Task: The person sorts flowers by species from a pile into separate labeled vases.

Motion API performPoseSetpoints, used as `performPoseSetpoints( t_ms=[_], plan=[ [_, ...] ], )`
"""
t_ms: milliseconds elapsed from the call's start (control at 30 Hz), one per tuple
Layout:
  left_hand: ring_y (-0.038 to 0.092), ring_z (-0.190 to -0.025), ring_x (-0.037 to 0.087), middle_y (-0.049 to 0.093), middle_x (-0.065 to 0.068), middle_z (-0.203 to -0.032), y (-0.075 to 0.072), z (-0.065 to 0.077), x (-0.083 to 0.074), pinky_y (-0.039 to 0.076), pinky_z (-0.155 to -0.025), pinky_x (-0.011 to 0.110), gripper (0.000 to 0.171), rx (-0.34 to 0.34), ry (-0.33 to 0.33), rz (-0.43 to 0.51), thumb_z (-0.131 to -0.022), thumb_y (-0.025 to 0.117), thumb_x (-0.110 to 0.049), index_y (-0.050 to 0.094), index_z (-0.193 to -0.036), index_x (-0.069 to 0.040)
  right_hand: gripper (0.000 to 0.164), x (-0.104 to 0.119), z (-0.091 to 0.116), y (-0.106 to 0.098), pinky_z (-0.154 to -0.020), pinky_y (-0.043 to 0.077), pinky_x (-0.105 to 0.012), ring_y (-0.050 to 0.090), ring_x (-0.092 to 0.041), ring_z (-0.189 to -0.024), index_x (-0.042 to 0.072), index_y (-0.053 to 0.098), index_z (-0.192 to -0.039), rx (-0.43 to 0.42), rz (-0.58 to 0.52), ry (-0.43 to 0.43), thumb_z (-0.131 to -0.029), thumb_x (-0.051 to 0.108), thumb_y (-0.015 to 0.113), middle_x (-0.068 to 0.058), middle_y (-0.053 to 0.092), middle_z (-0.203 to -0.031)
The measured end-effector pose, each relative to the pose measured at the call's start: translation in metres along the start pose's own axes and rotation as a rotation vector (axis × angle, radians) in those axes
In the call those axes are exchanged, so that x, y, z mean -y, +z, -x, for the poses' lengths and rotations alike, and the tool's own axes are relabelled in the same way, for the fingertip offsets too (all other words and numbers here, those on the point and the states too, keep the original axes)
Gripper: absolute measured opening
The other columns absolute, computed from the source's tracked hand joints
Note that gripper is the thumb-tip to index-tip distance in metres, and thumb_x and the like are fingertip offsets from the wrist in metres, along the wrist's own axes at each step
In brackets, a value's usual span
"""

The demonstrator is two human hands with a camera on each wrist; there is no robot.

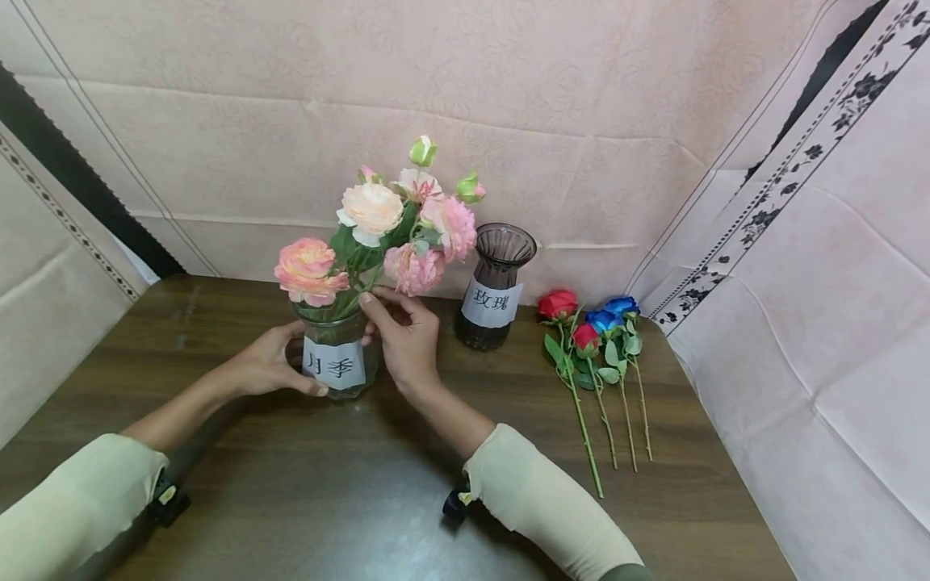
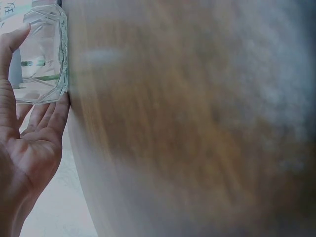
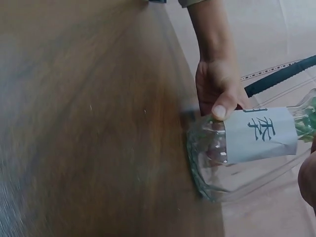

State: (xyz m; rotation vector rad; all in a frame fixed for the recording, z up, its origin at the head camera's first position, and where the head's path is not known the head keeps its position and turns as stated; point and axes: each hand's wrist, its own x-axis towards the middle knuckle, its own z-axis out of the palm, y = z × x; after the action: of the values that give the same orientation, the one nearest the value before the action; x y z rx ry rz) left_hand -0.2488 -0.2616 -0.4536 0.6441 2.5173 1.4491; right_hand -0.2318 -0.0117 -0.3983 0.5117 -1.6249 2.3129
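Observation:
A clear glass vase (image 1: pixel 350 393) with a white label in Chinese characters stands left of the table's middle. My left hand (image 1: pixel 265 365) grips it from the left, thumb low on the front; the left wrist view shows this hand (image 2: pixel 37 153) by the vase's base (image 2: pixel 61 54). Artificial flowers in pink, peach and cream, such as a pink bloom (image 1: pixel 416 269), rise from the vase mouth. At the rim my right hand (image 1: pixel 410 343) pinches the green stems between thumb and index finger. Only a bit of this hand (image 3: pixel 308 180) enters the right wrist view; its fingertips are partly hidden.
Behind and to the right stands a dark, labelled glass vase (image 1: pixel 496 270). Red roses (image 1: pixel 558 303) and blue roses (image 1: pixel 621 306) lie on the right of the wooden table (image 1: pixel 305 484). Pale cloth (image 1: pixel 581 97) hangs behind the table and at its sides.

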Motion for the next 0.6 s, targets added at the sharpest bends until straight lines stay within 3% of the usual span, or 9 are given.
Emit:
performPoseSetpoints(
  t_ms=[100, 167, 233, 300, 467, 600],
  plan=[
    [0.072, -0.131, 0.039, 0.074, 0.027, -0.139, -0.0001, 0.0004, 0.0005, 0.059, -0.102, 0.018, 0.089, -0.002, 0.001, 0.009, -0.077, 0.104, -0.01, 0.055, -0.148, 0.009, 0.017, -0.0049, -0.0007, 0.004, -0.052, 0.061, -0.025, 0.063, -0.007, -0.06, -0.013, 0.076, -0.117, -0.055, -0.152, 0.032, -0.104, -0.003, 0.075, 0.005, 0.072, -0.084],
    [0.071, -0.132, 0.04, 0.073, 0.027, -0.14, -0.0003, -0.0002, 0.001, 0.058, -0.103, 0.017, 0.09, 0.002, 0.001, 0.015, -0.076, 0.104, -0.009, 0.054, -0.149, 0.01, 0.007, -0.0077, -0.002, 0.0063, -0.051, 0.06, -0.025, 0.062, -0.007, -0.059, -0.005, 0.078, -0.111, -0.086, -0.216, 0.054, -0.105, -0.002, 0.074, 0.004, 0.072, -0.083],
    [0.071, -0.134, 0.041, 0.073, 0.027, -0.141, -0.0005, -0.0006, 0.0016, 0.057, -0.103, 0.017, 0.09, 0.004, 0.001, 0.014, -0.077, 0.104, -0.01, 0.054, -0.149, 0.01, 0.008, -0.0091, -0.003, 0.0079, -0.05, 0.059, -0.024, 0.062, -0.008, -0.058, 0.004, 0.079, -0.106, -0.101, -0.25, 0.075, -0.106, -0.002, 0.074, 0.003, 0.072, -0.083],
    [0.072, -0.133, 0.041, 0.073, 0.027, -0.141, -0.0004, -0.0008, 0.0017, 0.058, -0.103, 0.017, 0.09, 0.005, 0.002, 0.008, -0.077, 0.104, -0.01, 0.054, -0.149, 0.01, 0.011, -0.0092, -0.0035, 0.0082, -0.049, 0.057, -0.023, 0.061, -0.008, -0.056, 0.007, 0.079, -0.104, -0.099, -0.253, 0.093, -0.105, -0.003, 0.074, 0.002, 0.071, -0.08],
    [0.073, -0.131, 0.041, 0.074, 0.027, -0.139, -0.001, -0.0007, 0.0012, 0.058, -0.101, 0.018, 0.089, 0.003, 0.006, -0.01, -0.076, 0.104, -0.012, 0.055, -0.148, 0.01, 0.005, -0.0063, -0.0033, 0.0068, -0.048, 0.056, -0.023, 0.06, -0.007, -0.055, -0.004, 0.079, -0.108, -0.089, -0.219, 0.121, -0.103, -0.003, 0.077, 0.0, 0.07, -0.074],
    [0.072, -0.132, 0.04, 0.073, 0.027, -0.14, -0.001, 0.0001, 0.0008, 0.058, -0.102, 0.017, 0.091, 0.005, 0.002, 0.004, -0.077, 0.104, -0.01, 0.053, -0.15, 0.01, 0.006, -0.0042, -0.003, 0.005, -0.049, 0.057, -0.022, 0.06, -0.008, -0.056, 0.005, 0.081, -0.106, -0.101, -0.203, 0.159, -0.103, 0.0, 0.08, 0.002, 0.069, -0.073]
  ],
)
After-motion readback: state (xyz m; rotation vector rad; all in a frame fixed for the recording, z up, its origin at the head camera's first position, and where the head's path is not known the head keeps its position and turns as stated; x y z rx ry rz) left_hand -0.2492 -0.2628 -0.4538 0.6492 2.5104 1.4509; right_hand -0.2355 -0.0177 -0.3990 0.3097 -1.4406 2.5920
